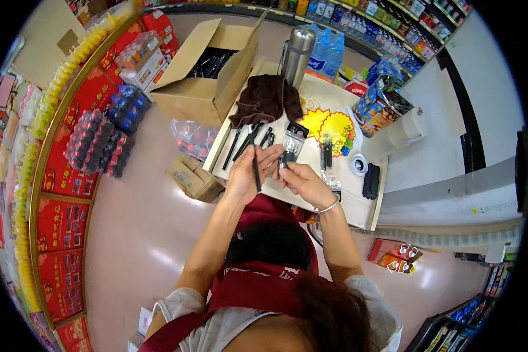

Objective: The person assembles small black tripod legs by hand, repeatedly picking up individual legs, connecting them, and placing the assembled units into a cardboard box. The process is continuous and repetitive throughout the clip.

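Observation:
My left hand point(244, 176) is closed on a slim black pen-like stick point(256, 170), held upright against the palm with some fingers stretched out. Close beside it, my right hand point(308, 185) pinches a small dark piece point(284, 159) that the fingers partly cover. Just beyond the fingertips is a clear packet with a black top point(296, 134); I cannot tell whether a hand touches it. Several more black sticks point(232, 149) lie on the pale tabletop point(352, 199) to the left. A clear packet of black sticks point(327, 155) lies right of my hands.
A brown cloth point(264, 100) and a steel thermos point(299, 56) stand at the table's back. Yellow price signs point(336, 132), a white tape roll point(359, 165) and a black case point(371, 180) are at right. An open carton point(188, 94) of black items is at left, near bundled bottles point(91, 141).

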The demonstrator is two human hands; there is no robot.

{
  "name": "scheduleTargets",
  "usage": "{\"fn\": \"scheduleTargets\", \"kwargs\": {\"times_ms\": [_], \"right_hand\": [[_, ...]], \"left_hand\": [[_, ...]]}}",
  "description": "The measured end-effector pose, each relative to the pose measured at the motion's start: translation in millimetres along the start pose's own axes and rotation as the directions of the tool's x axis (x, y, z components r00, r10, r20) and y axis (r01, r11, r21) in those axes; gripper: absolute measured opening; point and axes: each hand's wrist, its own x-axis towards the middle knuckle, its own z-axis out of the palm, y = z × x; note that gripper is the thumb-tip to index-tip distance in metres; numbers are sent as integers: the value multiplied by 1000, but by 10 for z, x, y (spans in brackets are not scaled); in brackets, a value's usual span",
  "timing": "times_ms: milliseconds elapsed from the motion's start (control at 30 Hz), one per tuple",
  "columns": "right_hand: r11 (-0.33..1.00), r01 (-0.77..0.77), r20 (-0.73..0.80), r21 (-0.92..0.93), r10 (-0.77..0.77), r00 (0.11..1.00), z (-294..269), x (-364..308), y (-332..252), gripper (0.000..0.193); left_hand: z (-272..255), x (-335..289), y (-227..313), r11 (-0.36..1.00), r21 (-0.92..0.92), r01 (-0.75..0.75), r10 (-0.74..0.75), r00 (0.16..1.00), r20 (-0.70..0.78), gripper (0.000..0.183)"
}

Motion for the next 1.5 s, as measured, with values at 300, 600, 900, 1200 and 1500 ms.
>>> {"fn": "scheduleTargets", "kwargs": {"times_ms": [300, 600, 900, 1200, 1500], "right_hand": [[996, 10, -177, 85, 6, 984, 176, 59, 220, 27], [964, 122, -148, -234, -160, 976, 108, 35, 273, 26], [953, 135, -130, -272, -176, 976, 42, 23, 312, 30], [883, 156, -169, -443, -253, 953, 101, -27, 204, 29], [468, -32, -275, -883, -461, 844, 179, -74, 191, 20]], "left_hand": [[-27, 97, -209, 998, 58, -35, 47, 974, -220, 22], [15, 122, -214, 972, 218, -89, 142, 960, -242, 18], [-23, 34, -49, 894, 448, -1, 47, 995, -92, 18], [-3, 53, -2, 820, 572, -28, 80, 995, -66, 14], [141, 118, -196, 687, 711, -153, 321, 941, -108, 11]]}}
